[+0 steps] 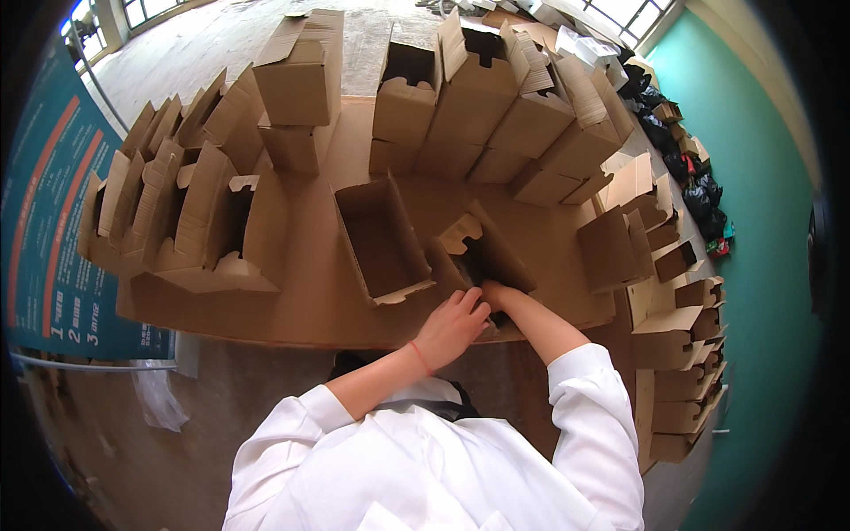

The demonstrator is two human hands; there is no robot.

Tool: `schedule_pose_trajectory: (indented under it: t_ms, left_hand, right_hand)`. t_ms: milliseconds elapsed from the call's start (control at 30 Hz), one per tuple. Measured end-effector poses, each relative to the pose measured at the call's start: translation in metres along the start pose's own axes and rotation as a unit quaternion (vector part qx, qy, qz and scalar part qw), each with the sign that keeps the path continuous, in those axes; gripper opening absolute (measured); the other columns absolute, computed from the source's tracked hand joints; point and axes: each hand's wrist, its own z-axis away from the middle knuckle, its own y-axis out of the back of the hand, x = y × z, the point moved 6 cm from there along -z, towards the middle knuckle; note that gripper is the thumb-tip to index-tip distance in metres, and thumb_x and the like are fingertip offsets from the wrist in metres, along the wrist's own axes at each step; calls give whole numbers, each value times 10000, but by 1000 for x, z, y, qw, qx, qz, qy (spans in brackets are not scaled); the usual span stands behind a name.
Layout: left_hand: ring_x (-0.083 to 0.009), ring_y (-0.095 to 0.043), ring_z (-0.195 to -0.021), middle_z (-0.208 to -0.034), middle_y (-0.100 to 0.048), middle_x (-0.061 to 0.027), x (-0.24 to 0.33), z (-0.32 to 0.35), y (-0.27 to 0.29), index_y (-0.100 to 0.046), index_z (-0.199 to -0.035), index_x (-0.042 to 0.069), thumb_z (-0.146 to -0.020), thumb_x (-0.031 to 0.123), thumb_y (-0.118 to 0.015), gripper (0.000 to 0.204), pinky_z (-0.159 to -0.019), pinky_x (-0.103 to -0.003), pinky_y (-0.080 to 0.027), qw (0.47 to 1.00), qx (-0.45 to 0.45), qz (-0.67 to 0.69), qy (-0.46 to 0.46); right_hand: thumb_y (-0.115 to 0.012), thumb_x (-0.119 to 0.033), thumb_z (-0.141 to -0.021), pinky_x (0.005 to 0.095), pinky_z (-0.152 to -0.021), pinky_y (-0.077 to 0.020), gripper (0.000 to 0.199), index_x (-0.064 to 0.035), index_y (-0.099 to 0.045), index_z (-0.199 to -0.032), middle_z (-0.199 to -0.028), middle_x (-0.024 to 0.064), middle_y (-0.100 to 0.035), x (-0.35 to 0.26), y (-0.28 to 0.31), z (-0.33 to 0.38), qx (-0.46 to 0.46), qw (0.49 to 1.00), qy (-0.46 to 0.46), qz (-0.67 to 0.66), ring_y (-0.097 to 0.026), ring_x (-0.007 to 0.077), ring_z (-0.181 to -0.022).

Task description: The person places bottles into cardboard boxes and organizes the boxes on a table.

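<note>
The left hand (452, 329) lies palm down at the near edge of the brown cardboard-covered table (310, 305), fingers extended and pressed against the lower flap of a small brown corrugated cardboard carton (487, 252) with notched flaps. A thin red band circles the left wrist. The hand lies flat against the board and grasps nothing in view.

The right hand (492, 292) reaches into the open mouth of the same carton; only the wrist and the base of the hand show, the fingers being hidden inside the box — the state of its grip cannot be told. Both forearms emerge from white sleeves (584, 389) at the lower edge of the view.

The carton sits at the near centre of the table, tilted, its open side toward the person. Just beside it on the left lies a larger open brown cardboard box (381, 239), empty, its opening facing upward and its side flaps spread.

Surrounding stock:
- a row of folded brown cartons (168, 203) standing on edge at the left of the table;
- stacked assembled brown boxes (496, 106) along the far edge;
- further small brown cartons (682, 354) piled at the right, beside a teal wall (761, 177) — black bags (691, 168) lie along its base.
</note>
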Motion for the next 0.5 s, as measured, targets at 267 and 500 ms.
schedule_pose_trajectory:
  t_ms: [267, 500]
  left_hand:
    - [-298, -525, -978, -1149, -497, -118, -3, 1, 4, -541, -965, 62, -807, 119, -619, 186, -765, -385, -506, 1000, -5, 26, -5]
    - [-293, -555, -992, -1217, -495, -139, -8, 4, 23, -568, -1067, 67, -791, 77, -637, 284, -791, -368, -505, 998, 22, 46, 21]
  right_hand:
    - [-706, -405, -701, 395, -905, -478, 694, 63, -561, -1193, -1154, 305, -588, 2, 29, 53, 190, 934, -132, -273, -579, 366, -1114]
    - [-694, -319, -682, 411, -879, -487, 712, -46, -512, -1313, -1098, 227, -620, -67, 144, 222, 346, 916, -79, -188, -602, 382, -1011]
